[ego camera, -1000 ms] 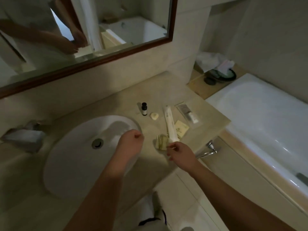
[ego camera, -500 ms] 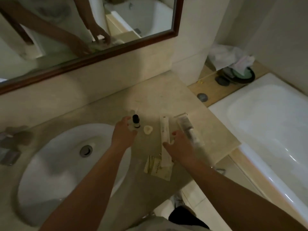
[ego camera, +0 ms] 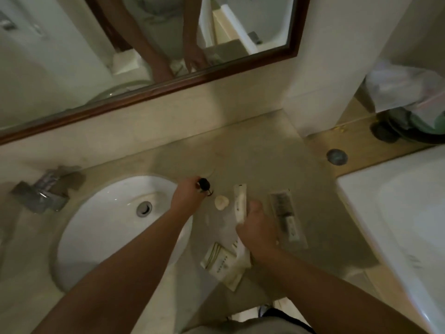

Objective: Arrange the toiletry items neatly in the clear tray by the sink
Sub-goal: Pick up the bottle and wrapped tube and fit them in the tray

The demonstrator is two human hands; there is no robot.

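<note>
On the beige counter (ego camera: pixel 252 150), my left hand (ego camera: pixel 186 198) is closed around a small dark-capped bottle (ego camera: pixel 204 184) at the sink's right rim. My right hand (ego camera: pixel 258 231) grips a long white tube (ego camera: pixel 240 203) that lies lengthwise on the counter. A small pale shell-shaped soap (ego camera: pixel 221 202) sits between the two hands. To the right of the tube lies a clear packet (ego camera: pixel 285 216) with a comb or brush inside. Cream paper sachets (ego camera: pixel 220 263) lie at the counter's front edge, partly under the tube. A clear tray is hard to make out.
The white sink basin (ego camera: pixel 108 225) with its drain is at left, a metal faucet (ego camera: pixel 41 194) behind it. A wood-framed mirror (ego camera: pixel 168 85) runs along the wall. A white bathtub (ego camera: pixel 397 225) lies at right, with a cloth and dark dish (ego camera: pixel 409 126) on its ledge.
The view has tilted down and closer. My left hand moved from over the sink to the small bottle; my right hand moved up along the white tube and closed on it.
</note>
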